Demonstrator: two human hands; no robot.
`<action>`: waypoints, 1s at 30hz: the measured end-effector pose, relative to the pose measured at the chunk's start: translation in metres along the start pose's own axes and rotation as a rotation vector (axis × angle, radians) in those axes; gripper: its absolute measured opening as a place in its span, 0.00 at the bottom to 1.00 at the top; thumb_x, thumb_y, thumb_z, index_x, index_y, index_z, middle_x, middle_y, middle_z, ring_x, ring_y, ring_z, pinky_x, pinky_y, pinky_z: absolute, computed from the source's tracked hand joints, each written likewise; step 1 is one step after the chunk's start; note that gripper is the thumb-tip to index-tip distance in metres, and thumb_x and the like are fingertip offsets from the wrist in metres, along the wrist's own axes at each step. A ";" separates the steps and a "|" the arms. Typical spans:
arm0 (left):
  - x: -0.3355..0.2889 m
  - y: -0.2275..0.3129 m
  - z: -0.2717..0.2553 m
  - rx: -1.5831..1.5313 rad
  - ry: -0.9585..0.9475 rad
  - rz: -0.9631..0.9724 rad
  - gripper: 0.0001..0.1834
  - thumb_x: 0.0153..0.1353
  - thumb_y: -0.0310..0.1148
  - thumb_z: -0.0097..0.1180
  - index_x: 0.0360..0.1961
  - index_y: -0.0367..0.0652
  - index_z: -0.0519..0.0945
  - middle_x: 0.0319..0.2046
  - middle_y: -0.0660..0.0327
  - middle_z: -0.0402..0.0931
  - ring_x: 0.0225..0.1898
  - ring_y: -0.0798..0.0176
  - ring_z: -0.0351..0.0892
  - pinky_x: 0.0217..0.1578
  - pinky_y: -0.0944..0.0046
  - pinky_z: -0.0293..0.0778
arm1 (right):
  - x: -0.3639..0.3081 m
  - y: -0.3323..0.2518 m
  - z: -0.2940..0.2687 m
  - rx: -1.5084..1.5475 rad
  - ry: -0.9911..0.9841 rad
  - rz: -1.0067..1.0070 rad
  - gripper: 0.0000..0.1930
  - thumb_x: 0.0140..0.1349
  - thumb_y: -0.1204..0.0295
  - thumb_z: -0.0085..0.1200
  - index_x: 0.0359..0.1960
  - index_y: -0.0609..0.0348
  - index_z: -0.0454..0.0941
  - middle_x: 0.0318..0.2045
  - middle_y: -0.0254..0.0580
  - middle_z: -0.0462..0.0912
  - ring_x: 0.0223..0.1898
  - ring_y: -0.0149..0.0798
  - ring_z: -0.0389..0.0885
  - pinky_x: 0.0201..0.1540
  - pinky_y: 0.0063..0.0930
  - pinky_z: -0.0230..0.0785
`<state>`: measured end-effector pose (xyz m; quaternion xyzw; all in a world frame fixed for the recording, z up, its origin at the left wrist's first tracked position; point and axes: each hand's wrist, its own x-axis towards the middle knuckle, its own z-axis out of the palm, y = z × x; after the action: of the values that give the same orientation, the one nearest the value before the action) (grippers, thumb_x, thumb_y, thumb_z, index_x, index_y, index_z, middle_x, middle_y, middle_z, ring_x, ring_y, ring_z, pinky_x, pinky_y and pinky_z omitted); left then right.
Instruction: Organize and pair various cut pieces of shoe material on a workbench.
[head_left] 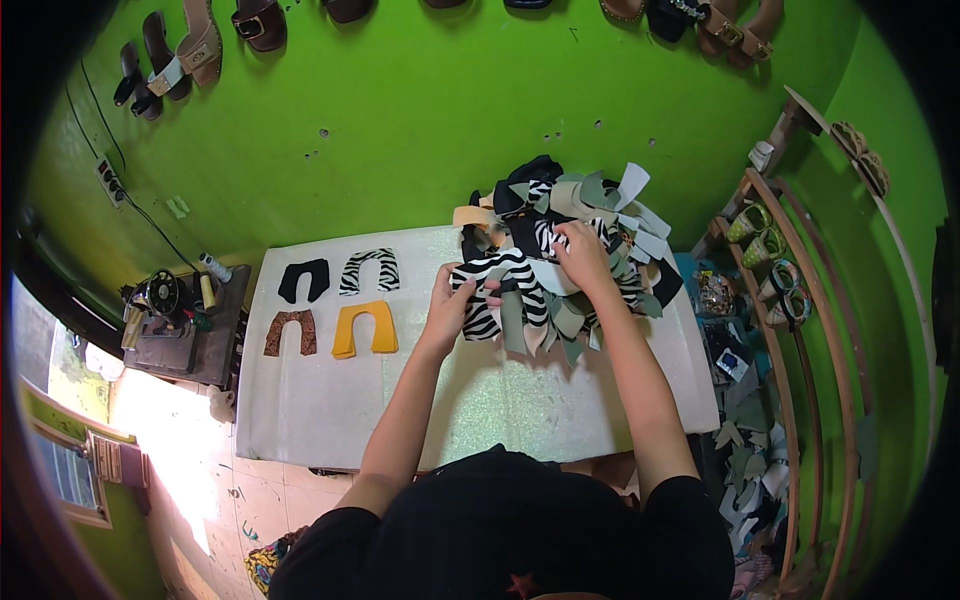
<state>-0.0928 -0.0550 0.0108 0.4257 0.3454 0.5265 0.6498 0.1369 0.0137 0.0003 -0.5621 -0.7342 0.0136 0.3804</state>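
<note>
My left hand (452, 308) grips the edge of a zebra-striped cut piece (515, 272), curved like an arch, at the left front of a heap of scraps (600, 205). My right hand (582, 256) reaches into the heap, its fingers bent over a smaller striped scrap; whether they pinch it is hard to make out. Black, white, tan and grey-green pieces are tangled in the heap. On the left of the white-covered table (480, 400) lie four arch-shaped sets: black (318, 276), zebra-striped (390, 272), brown patterned (280, 335) and yellow (343, 335).
A sewing machine (163, 295) with thread spools stands left of the table. To the right, a wooden rack (776, 400) holds sandals, with more scraps (745, 460) piled below. Sandals (262, 25) hang along the green wall behind. A power strip (108, 180) is fixed at the left.
</note>
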 end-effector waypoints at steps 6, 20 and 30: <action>0.012 0.020 -0.002 0.044 0.011 0.070 0.14 0.61 0.26 0.38 0.49 0.39 0.60 0.34 0.56 0.73 0.29 0.63 0.77 0.30 0.66 0.75 | 0.007 0.000 0.023 -0.479 -0.027 -0.016 0.12 0.43 0.67 0.59 0.28 0.57 0.75 0.32 0.42 0.74 0.39 0.41 0.69 0.40 0.35 0.59; 0.019 0.023 -0.010 0.088 0.097 0.030 0.09 0.59 0.29 0.42 0.35 0.37 0.72 0.33 0.60 0.75 0.32 0.67 0.75 0.28 0.69 0.73 | 0.025 -0.002 -0.009 -0.458 -0.057 0.188 0.07 0.47 0.69 0.56 0.24 0.58 0.77 0.20 0.46 0.78 0.26 0.43 0.77 0.34 0.36 0.63; 0.010 0.022 0.007 -0.097 0.014 -0.030 0.11 0.60 0.29 0.39 0.41 0.36 0.69 0.35 0.58 0.74 0.34 0.65 0.75 0.34 0.64 0.75 | -0.006 -0.075 -0.067 0.955 0.243 0.262 0.07 0.54 0.78 0.53 0.34 0.67 0.73 0.23 0.29 0.74 0.24 0.20 0.68 0.26 0.10 0.60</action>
<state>-0.0935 -0.0451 0.0339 0.3849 0.3302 0.5356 0.6753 0.1148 -0.0469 0.0783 -0.4102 -0.5201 0.3298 0.6726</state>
